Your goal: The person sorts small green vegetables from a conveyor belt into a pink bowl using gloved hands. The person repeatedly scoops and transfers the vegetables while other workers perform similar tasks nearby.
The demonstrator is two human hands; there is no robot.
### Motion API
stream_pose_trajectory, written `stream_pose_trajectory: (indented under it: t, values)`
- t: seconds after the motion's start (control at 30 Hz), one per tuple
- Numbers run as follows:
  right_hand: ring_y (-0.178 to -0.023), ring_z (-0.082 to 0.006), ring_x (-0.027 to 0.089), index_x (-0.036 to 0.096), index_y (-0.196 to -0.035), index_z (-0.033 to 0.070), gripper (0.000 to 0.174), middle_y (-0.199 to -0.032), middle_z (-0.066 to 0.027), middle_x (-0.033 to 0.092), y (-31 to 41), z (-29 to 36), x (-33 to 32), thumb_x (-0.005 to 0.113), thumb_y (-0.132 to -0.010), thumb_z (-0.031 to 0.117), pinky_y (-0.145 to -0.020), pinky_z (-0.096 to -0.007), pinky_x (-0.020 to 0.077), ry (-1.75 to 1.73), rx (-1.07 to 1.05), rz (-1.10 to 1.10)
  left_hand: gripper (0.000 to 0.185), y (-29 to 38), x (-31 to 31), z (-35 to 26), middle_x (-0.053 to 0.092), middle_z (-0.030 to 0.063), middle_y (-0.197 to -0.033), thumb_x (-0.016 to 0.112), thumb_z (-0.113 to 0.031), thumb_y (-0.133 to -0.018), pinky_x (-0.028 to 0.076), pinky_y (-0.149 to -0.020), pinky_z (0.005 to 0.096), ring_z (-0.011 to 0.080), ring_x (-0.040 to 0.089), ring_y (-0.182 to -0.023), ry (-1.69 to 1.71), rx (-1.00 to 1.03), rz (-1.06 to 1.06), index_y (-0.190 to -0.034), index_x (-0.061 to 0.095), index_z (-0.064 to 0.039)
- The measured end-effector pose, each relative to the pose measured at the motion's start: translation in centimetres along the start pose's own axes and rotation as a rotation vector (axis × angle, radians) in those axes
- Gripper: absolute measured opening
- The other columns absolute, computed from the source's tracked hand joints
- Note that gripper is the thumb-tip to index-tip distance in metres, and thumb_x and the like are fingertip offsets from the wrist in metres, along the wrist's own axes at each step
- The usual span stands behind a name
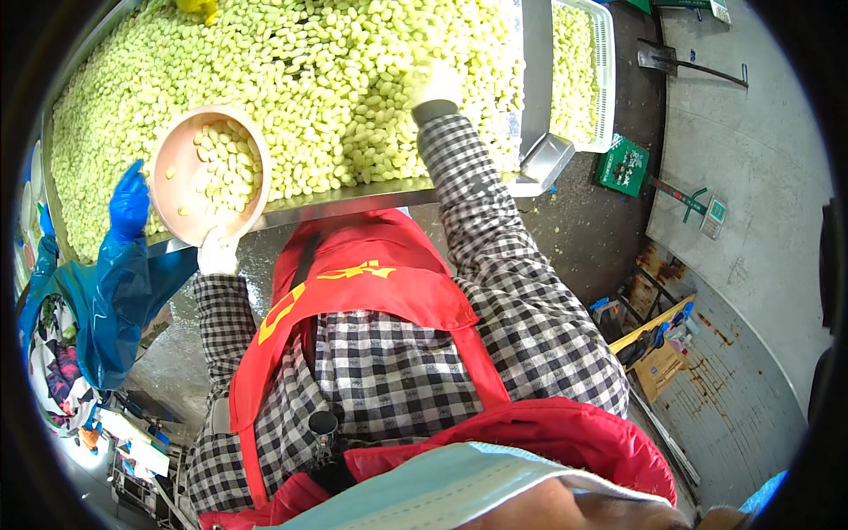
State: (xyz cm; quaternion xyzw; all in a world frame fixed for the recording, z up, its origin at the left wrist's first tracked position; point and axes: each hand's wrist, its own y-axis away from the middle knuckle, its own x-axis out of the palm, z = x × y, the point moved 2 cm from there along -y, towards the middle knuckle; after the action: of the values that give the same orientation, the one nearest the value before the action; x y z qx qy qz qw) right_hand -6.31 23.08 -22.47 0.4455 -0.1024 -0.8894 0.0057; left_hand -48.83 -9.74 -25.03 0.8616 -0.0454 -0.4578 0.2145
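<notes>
A wide metal sorting table [371, 197] in front of me is spread with pale green oval fruits [298, 112] that look like grapes. My left hand [219, 254], overexposed, grips the near rim of a round pinkish bowl [177, 189]. Several of the same fruits lie in the bowl, mostly towards its right side. The bowl is held over the table's front edge. My right hand [437, 83] is among the fruits at the right of the table. Glare and blur hide its fingers, so I cannot tell whether it holds any.
On the left, a co-worker's blue-gloved hand [128, 205] is close beside the bowl. A yellow-gloved hand [199, 8] shows at the far edge. Past the table's right end stands a white plastic crate [604, 86] of fruits. A green scale [623, 165] and a shovel [657, 58] lie farther right.
</notes>
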Motion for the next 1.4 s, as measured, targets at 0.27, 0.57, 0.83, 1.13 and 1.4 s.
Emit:
stream_pose_trajectory:
  t: [0.27,0.57,0.83,1.13,1.4]
  values:
    - [-0.117,-0.0298,0.055,0.07,-0.11,0.016,0.025,-0.117,-0.0122,0.064,1.7,-8.0,0.5,0.062,-0.089,0.028,-0.1,-0.0398,0.0434,0.438,-0.306,0.076,0.039,0.2,-2.6,-4.1,0.063,0.0164,-0.124,0.037,-0.019,-0.1,0.045,-0.101,0.0343,0.0249,0.059,-0.116,-0.223,-0.014,0.138,-0.126,0.057,0.002]
    - [-0.114,-0.0304,0.059,0.058,-0.127,0.015,0.039,-0.122,-0.0155,0.062,-6.2,-9.3,-0.7,0.065,-0.09,0.024,-0.1,-0.0428,0.0465,0.426,-0.087,0.166,0.034,0.6,0.7,1.9,0.064,0.0149,-0.122,0.047,-0.017,-0.098,0.044,-0.101,0.0331,0.0249,0.058,-0.116,0.038,-0.111,-0.032,-0.125,0.058,0.001]
    - [-0.12,-0.0331,0.057,0.055,-0.129,0.012,0.038,-0.131,-0.0168,0.058,-7.2,-7.5,0.4,0.051,-0.094,0.026,-0.1,-0.0488,0.0438,0.448,0.149,0.274,0.035,0.5,0.3,1.2,0.063,0.0129,-0.124,0.052,-0.016,-0.096,0.045,-0.099,0.0318,0.022,0.059,-0.113,0.321,-0.144,-0.077,-0.124,0.059,0.003]
    - [-0.064,-0.0199,0.065,0.068,-0.094,0.001,0.013,-0.086,-0.0161,0.07,3.5,6.0,1.0,0.065,-0.088,0.012,-0.053,-0.029,0.0538,-0.713,0.128,0.447,0.035,0.6,-0.5,-1.1,0.064,0.0167,-0.118,0.056,-0.013,-0.093,0.05,-0.09,0.0316,0.0228,0.062,-0.105,0.782,-0.294,-0.215,-0.122,0.059,0.006]
    - [-0.088,-0.0229,0.067,0.068,-0.11,0.008,0.025,-0.101,-0.012,0.071,5.6,14.5,6.2,0.069,-0.086,0.016,-0.081,-0.0354,0.0545,-0.813,-0.014,0.492,0.03,1.5,-0.4,-1.8,0.062,0.017,-0.118,0.049,-0.007,-0.095,0.055,-0.086,0.034,0.0251,0.063,-0.102,1.028,-0.342,-0.323,-0.12,0.055,0.008]
